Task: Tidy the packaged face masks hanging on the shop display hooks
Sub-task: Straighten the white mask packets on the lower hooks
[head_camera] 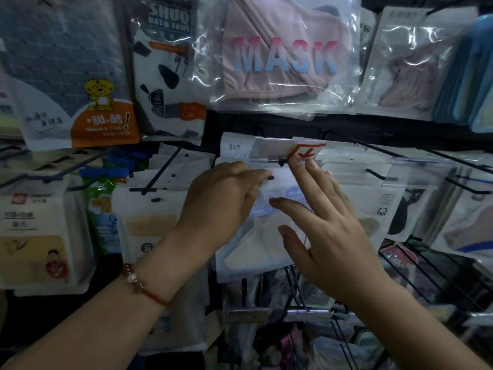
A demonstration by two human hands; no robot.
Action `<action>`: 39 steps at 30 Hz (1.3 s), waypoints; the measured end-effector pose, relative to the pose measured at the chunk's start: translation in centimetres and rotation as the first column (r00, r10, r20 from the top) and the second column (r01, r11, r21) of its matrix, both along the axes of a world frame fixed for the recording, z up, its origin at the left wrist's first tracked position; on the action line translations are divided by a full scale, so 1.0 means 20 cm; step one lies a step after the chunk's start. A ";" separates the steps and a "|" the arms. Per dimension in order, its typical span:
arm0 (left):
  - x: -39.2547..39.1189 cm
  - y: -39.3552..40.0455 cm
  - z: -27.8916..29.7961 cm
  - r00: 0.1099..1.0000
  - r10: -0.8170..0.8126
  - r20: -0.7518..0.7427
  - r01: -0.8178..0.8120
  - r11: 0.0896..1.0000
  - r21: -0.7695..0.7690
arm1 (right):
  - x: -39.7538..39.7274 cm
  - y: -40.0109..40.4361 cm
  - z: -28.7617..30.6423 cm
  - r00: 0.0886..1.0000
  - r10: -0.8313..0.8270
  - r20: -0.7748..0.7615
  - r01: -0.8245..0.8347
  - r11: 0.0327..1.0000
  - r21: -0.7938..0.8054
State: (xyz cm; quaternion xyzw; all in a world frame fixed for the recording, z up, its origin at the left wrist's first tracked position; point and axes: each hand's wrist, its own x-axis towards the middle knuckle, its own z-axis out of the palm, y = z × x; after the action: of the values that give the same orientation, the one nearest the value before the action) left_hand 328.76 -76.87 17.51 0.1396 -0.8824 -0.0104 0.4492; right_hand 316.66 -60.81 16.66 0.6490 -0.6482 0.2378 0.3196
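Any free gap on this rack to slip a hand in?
Dark gap below the MASK pack, above the hook both hands work at. Crowded: left hand and right hand cover the white mask pack; packs overlap leftward.

Both forearms reach forward; left hand (224, 201) has its fingers curled, while right hand (328, 225) is spread flat, fingers straight.

White mask packet (256, 244) hangs tilted on hook (277, 162).

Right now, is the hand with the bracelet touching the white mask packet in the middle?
Touching. The head view shows the left hand, the one with the bracelet, gripping the top edge of the white mask packet, fingers curled over it with no gap.
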 end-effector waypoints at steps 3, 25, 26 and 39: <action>-0.02 -0.01 -0.01 0.997 0.071 0.010 -0.071 0.996 -0.060 | 0.00 -0.01 -0.01 1.000 0.000 0.003 0.000 1.000 0.006; -0.14 0.41 -0.50 0.992 0.081 0.093 -0.088 0.993 0.080 | -0.17 0.31 -0.34 0.916 -0.215 0.340 0.124 0.955 0.269; -0.17 0.42 -0.50 0.990 0.087 0.107 -0.097 0.991 0.089 | -0.20 0.33 -0.35 0.911 -0.232 0.342 0.135 0.949 0.285; -0.50 0.62 -0.48 0.963 0.148 0.223 -0.208 0.938 0.278 | -0.64 0.59 -0.33 0.840 -0.350 0.415 0.184 0.903 0.389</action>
State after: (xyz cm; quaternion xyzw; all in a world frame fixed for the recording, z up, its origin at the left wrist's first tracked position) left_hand 318.84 -64.44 7.96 0.2859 -0.8947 -0.0887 0.3314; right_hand 303.90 -48.93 10.11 0.5170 -0.8222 0.2287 0.0667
